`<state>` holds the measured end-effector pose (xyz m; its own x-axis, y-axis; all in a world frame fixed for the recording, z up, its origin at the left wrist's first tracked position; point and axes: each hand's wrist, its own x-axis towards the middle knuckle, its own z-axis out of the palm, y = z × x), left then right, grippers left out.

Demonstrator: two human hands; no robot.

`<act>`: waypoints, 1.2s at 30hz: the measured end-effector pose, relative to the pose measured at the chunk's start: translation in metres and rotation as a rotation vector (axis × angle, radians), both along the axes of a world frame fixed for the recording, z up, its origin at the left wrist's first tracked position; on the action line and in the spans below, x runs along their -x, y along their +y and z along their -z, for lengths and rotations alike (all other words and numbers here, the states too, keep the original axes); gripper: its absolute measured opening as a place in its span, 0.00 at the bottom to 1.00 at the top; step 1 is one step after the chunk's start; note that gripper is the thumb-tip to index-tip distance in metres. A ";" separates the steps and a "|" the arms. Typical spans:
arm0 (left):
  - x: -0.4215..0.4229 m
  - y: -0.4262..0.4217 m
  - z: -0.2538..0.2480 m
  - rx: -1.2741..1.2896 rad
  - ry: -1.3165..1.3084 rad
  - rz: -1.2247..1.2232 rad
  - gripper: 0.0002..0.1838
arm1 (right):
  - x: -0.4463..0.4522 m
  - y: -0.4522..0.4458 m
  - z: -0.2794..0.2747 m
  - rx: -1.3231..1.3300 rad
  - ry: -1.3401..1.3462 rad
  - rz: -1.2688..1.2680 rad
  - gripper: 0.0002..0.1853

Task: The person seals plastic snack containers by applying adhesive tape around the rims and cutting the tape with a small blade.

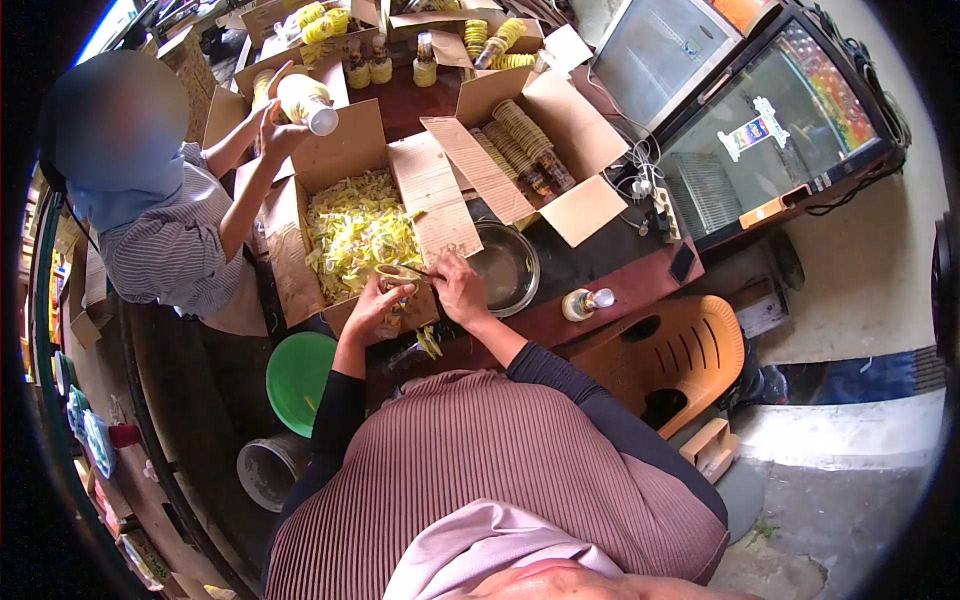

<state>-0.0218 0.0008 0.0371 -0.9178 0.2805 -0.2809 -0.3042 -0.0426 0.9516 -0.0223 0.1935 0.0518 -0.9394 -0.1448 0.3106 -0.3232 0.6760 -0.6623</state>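
My left hand (372,308) is wrapped round a small patterned cup (392,291) with a pale rim, just in front of an open cardboard box. My right hand (459,288) pinches a thin dark stick (415,269) whose tip reaches to the cup's mouth. Behind the cup, the box holds a heap of yellow-and-white wrapped pieces (362,228). A round metal bowl (534,262) stands right beside my right hand. Some yellow strips (429,342) hang or lie below the cup.
A co-worker (170,230) at the left holds a stack of cups (303,101). Another box (590,208) contains stacked cups. A small bottle (584,304), an orange chair (680,355), a green basin (300,380) and a glass-door cooler (770,130) surround the work area.
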 end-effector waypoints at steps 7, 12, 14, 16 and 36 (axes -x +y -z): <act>-0.001 0.002 0.009 0.113 0.118 0.006 0.26 | -0.005 0.009 0.000 -0.029 0.075 -0.002 0.05; -0.002 0.008 0.018 0.181 0.195 0.006 0.26 | -0.007 0.016 -0.002 0.075 -0.232 0.061 0.06; 0.000 0.006 0.018 0.335 0.185 0.029 0.28 | -0.009 0.018 0.000 0.047 -0.100 0.006 0.06; -0.001 0.005 0.019 0.301 0.193 0.043 0.28 | -0.008 0.019 -0.006 0.075 -0.180 0.022 0.05; -0.012 0.003 0.024 -0.082 0.172 -0.127 0.27 | -0.004 0.018 -0.014 0.107 -0.057 -0.045 0.07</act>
<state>-0.0097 0.0042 0.0132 -0.9796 0.1752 -0.0987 -0.1255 -0.1491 0.9808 -0.0185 0.2113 0.0654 -0.9495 -0.1556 0.2726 -0.3109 0.5860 -0.7483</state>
